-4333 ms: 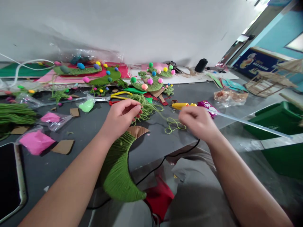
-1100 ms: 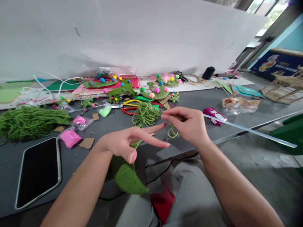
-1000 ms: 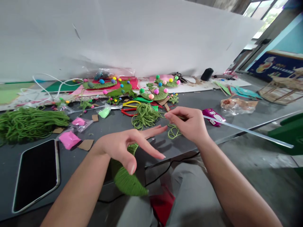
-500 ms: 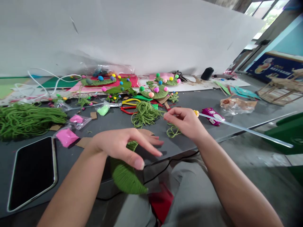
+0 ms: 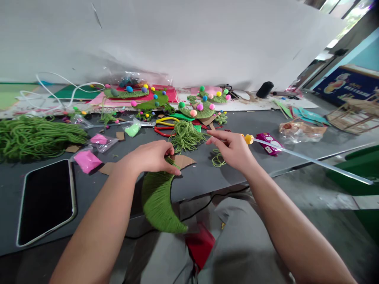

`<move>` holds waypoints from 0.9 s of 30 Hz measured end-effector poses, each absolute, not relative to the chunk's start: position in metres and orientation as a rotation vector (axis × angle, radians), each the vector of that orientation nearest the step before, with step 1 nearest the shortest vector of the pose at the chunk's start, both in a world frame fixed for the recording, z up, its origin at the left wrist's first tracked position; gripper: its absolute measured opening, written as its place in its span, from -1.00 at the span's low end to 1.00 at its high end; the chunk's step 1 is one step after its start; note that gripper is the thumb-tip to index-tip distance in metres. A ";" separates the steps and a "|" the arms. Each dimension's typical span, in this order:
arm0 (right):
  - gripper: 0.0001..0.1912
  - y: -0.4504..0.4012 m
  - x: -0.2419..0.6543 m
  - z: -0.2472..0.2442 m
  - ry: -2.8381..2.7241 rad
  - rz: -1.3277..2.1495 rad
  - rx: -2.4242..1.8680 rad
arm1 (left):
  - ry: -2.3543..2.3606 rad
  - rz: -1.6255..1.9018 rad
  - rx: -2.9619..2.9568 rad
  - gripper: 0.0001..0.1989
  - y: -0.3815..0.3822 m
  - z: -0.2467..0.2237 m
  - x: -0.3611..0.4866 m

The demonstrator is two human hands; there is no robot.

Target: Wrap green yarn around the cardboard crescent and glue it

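Observation:
A cardboard crescent (image 5: 160,203), mostly wound with green yarn, hangs over the table's front edge. Its upper tip is bare brown cardboard. My left hand (image 5: 155,157) closes on it near the end of the winding, thumb in front and fingers bent behind. My right hand (image 5: 232,149) is to the right, above the table, with thumb and index finger close together at a thin green yarn strand; the exact pinch is hard to see. A loose loop of green yarn (image 5: 218,158) lies below that hand. Between and beyond both hands sits a tangled yarn pile (image 5: 187,136).
A phone (image 5: 47,201) lies at left, near a large yarn bundle (image 5: 38,138) and pink clay packet (image 5: 87,161). Pliers (image 5: 162,127) and pompom-decorated green pieces (image 5: 197,112) are at the back. A clear stick (image 5: 310,159) and purple packet (image 5: 269,144) lie right.
My left hand has gone from spread fingers over the crescent to gripping it near its upper part. My right hand stays by the yarn, its index finger now straighter. The view has shifted slightly.

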State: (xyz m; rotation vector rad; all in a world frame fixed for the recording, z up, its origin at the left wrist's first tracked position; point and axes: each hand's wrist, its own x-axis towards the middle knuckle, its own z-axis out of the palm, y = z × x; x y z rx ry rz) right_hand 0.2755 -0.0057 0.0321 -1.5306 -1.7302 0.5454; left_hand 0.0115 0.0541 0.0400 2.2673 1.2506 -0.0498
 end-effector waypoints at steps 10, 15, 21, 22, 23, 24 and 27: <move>-0.65 -0.010 0.253 0.026 -1.885 0.762 -1.360 | 1.152 0.109 2.152 -0.50 0.052 0.033 0.019; -0.80 -0.016 0.240 0.032 -1.703 0.679 -1.324 | 0.977 0.385 1.896 -0.47 0.050 0.032 0.027; -0.81 -0.016 0.236 0.034 -1.744 0.238 -1.428 | 0.891 0.687 1.847 -0.18 0.042 0.037 0.037; -0.81 -0.016 0.236 0.034 -1.760 0.218 -1.437 | 0.885 0.725 1.893 -0.15 0.041 0.036 0.038; -0.81 -0.016 0.237 0.034 -1.773 0.198 -1.447 | 0.873 0.752 1.935 -0.16 0.040 0.036 0.039; -0.81 -0.016 0.238 0.034 -1.783 0.177 -1.455 | 0.854 0.772 1.970 -0.18 0.040 0.035 0.040; -0.81 -0.017 0.239 0.034 -1.805 0.121 -1.481 | 0.806 0.809 2.028 -0.34 0.039 0.033 0.042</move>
